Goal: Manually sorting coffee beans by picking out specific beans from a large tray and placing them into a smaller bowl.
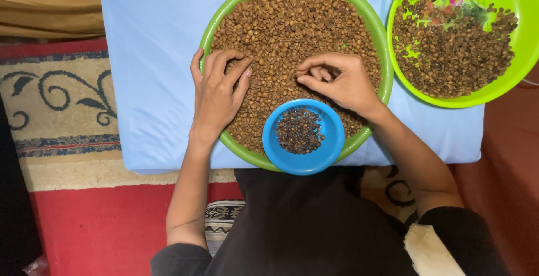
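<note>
Item: large green tray [216,26] of light brown beans [292,35], lying on a pale blue cushion [151,74]. Left hand [218,88] is resting palm-down on the beans at the tray's left side, fingers curled loosely and narrow, thumb tucked toward the index; whether a bean is lying under the fingertips cannot be told. Right hand [339,82] is resting on the beans at the tray's right side, thumb and forefinger pinching together at the tips, the other fingers folded in; it seems to be nipping a bean or two, though the pinch is too small to be sure. The beans are lying directly under and between both hands, spreading mostly away from the fingertips toward the tray's far rim. Item: small blue bowl [331,141] holding darker beans [299,131], sitting on the tray's near edge, just below and between the two wrists. It is lying slightly nearer the right hand, almost touching that wrist, and a short way inward from the left one. Item: second green tray [522,57] with dark beans [449,57], lying beyond the right hand, outward and away, well apart from the left. Item: patterned red and cream rug [67,141], showing under the cushion on the left hand's outer side.
</note>
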